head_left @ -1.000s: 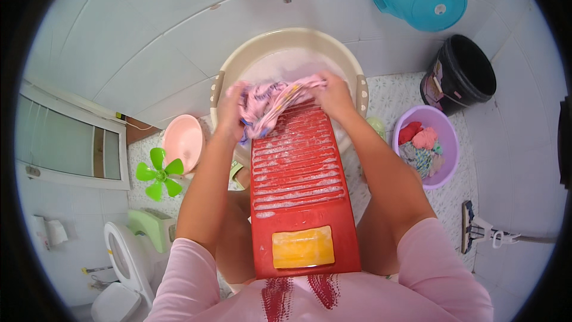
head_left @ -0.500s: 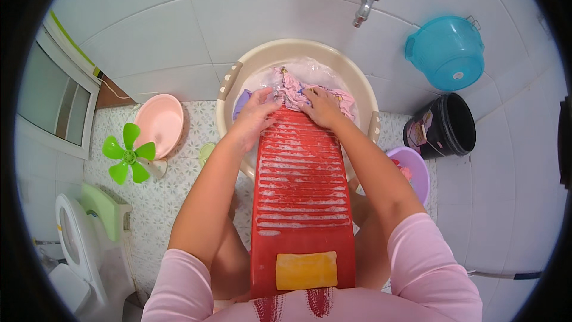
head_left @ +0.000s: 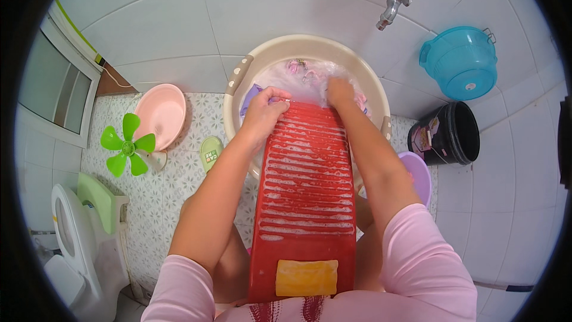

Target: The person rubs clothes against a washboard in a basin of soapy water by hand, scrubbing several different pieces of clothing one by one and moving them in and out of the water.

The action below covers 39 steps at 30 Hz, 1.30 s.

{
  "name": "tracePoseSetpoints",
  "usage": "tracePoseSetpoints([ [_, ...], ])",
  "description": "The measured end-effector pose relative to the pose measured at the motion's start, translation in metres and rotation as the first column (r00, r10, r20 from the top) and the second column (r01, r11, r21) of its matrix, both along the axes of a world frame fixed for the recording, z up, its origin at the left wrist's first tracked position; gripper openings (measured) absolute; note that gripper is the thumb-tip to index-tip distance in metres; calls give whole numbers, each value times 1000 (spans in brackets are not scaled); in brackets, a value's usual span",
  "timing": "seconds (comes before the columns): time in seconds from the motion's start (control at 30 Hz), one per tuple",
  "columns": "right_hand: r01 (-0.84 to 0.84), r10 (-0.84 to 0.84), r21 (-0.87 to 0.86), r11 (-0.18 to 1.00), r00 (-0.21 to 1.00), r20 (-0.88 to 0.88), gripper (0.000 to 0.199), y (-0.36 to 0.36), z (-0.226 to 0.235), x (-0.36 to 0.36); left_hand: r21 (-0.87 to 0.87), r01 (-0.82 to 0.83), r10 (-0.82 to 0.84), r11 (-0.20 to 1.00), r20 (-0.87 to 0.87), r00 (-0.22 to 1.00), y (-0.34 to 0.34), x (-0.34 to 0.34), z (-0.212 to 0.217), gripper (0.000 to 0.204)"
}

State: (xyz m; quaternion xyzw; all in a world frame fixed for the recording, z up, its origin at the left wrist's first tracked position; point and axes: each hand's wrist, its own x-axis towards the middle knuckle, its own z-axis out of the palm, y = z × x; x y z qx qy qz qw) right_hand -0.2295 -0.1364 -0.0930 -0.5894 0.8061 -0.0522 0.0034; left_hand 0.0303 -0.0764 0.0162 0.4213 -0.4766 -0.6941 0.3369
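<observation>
Your left hand (head_left: 265,110) sits at the top left corner of the red washboard (head_left: 307,203), its fingers curled together and pinched on a fold of the wet purple-and-pink cloth (head_left: 310,77) at the board's upper edge. Your right hand (head_left: 339,92) is at the top right corner of the board, pressed down into the same cloth; its fingers sink into the suds, so you cannot tell whether they are spread or closed. The cloth lies mostly in the soapy water of the beige basin (head_left: 238,77), bunched against the far half of it, with one edge drawn up onto the board's top rim. The washboard leans from the basin's near rim down toward your lap, soap film along its ridges, and a yellow bar of soap (head_left: 306,278) rests in the tray at its lower end.

On the tiled floor to the left of the basin you have a pink bowl (head_left: 161,113), a green fan (head_left: 126,145) and a small green slipper (head_left: 210,152). To the right stand a black bucket (head_left: 447,134), a blue basket (head_left: 462,62) and a purple tub (head_left: 420,173) just beside your right forearm. A metal tap (head_left: 393,0) juts from the wall above the basin.
</observation>
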Motion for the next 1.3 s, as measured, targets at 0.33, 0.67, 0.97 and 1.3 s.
tracePoseSetpoints([
  [0.33,55,-49,-38,998,988,143,38,-8,-10,-3,-45,16,-14,999,36,999,-2,-8,4,13],
  [0.67,122,-2,15,992,-105,994,37,9,67,39,-247,-223,271,943,183,945,-22,-1,-27,37],
  [0.97,112,41,-138,984,611,791,42,26,67,23,347,50,64,937,-309,949,-18,-11,-22,53],
  [1.3,-133,81,232,964,972,223,46,18,12,-5,228,-102,175,968,-330,928,-15,-3,-10,54],
])
